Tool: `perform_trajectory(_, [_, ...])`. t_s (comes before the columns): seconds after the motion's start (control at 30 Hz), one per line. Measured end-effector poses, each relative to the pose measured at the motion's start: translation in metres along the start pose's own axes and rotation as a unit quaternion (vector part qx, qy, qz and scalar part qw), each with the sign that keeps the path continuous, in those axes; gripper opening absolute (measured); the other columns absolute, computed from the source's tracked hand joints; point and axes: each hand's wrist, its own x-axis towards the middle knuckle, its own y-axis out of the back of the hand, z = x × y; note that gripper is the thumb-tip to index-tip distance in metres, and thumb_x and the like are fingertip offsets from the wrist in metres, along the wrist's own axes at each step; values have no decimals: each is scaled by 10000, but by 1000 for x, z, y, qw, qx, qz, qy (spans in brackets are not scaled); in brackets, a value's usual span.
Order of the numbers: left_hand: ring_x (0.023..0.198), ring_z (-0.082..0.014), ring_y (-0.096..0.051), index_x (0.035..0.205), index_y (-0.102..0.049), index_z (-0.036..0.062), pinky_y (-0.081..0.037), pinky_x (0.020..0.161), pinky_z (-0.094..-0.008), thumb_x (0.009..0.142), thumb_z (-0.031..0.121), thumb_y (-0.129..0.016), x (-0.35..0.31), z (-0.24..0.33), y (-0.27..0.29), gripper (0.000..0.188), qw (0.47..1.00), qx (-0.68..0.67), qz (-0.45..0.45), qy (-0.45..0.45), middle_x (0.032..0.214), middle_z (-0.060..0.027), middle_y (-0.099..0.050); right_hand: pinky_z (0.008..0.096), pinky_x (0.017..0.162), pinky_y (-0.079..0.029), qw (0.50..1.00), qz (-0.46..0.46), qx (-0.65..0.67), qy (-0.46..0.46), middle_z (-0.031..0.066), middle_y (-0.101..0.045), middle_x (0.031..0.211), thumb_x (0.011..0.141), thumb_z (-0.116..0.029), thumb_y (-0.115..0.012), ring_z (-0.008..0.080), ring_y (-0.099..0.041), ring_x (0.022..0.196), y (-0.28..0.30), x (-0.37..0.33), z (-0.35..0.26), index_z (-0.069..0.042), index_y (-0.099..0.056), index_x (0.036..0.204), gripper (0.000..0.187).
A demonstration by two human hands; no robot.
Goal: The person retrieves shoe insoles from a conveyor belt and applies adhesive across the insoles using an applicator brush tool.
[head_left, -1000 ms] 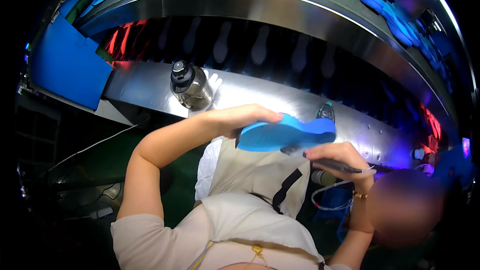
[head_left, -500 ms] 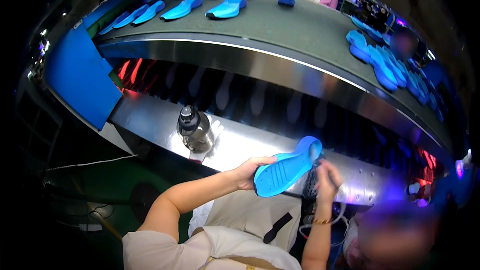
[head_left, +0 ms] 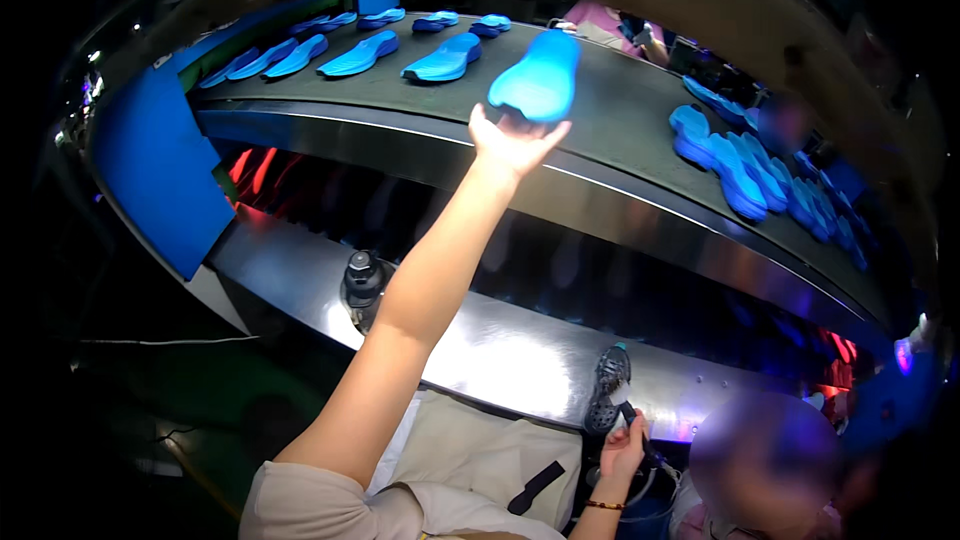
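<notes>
My left hand (head_left: 512, 143) is stretched out over the belt, holding a blue shoe sole (head_left: 540, 80) by its near end. The thumb and a finger show at the sole's sides, while the other fingers are partly hidden under it. Low on the right, my right hand (head_left: 622, 445) is closed round a black-handled brush (head_left: 628, 411) with a pale tip. That tip is over a black sole-shaped piece (head_left: 607, 377) with a studded surface, lying on the metal ledge. Whether the tip touches it I cannot tell.
Blue soles (head_left: 360, 54) are spread along the grey conveyor belt (head_left: 620, 105), with more crowded at right (head_left: 740, 180). A dark bottle (head_left: 364, 280) stands on the metal ledge (head_left: 500, 345). One person is across the belt; another is close at right.
My left hand has carried the blue sole from the ledge up and forward over the belt. My right hand has moved lower, beside the black piece. The view has shifted slightly.
</notes>
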Motion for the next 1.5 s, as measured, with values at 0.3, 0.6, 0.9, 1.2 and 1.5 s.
perform_trajectory(0.3, [1183, -232, -392, 1327, -303, 31, -400, 876, -335, 825, 285, -558, 28, -36, 35, 618, 678, 706, -111, -169, 1326, -187, -350, 183, 343, -237, 996, 81, 37, -24, -56, -355, 558, 860, -401, -526, 39, -296, 403, 48, 18, 12, -101, -536, 1011, 336])
perform_trajectory(0.6, [1347, -287, -60, 1385, -215, 108, -52, 1070, -461, 692, 738, -381, 63, -95, 1, 952, 162, 980, -99, 59, 1445, -155, -114, 231, 456, -314, 968, 185, 157, -64, -34, -447, 614, 839, -367, -518, 85, -381, 490, 46, 50, 31, -134, -554, 880, 240])
perform_trajectory(0.9, [1347, -303, -4, 1402, -155, 186, -9, 1065, -477, 594, 816, -415, 133, -107, 0, 1057, 123, 985, -48, 114, 1455, -141, -51, 248, 515, -346, 946, 247, 181, -103, 18, -547, 765, 811, -438, -552, 123, -439, 600, 51, 74, 56, -102, -540, 858, 340])
perform_trajectory(1.2, [1236, -302, -333, 1268, -431, 139, -241, 1023, -419, 857, 420, -366, 149, -115, 4, 501, 158, 987, -35, -14, 1306, -149, -391, 256, 517, -354, 936, 281, 186, -105, 46, -581, 840, 791, -357, -498, 140, -436, 597, 60, 84, 58, -46, -535, 892, 329])
perform_trajectory(1.5, [946, -347, -557, 852, -565, 79, -433, 785, -402, 689, -5, -444, 158, -104, 3, 220, 279, 922, -118, -242, 950, -168, -606, 247, 517, -363, 981, 162, 102, 5, 39, -599, 863, 801, -332, -496, 131, -454, 595, 136, 126, 125, -56, -529, 905, 297])
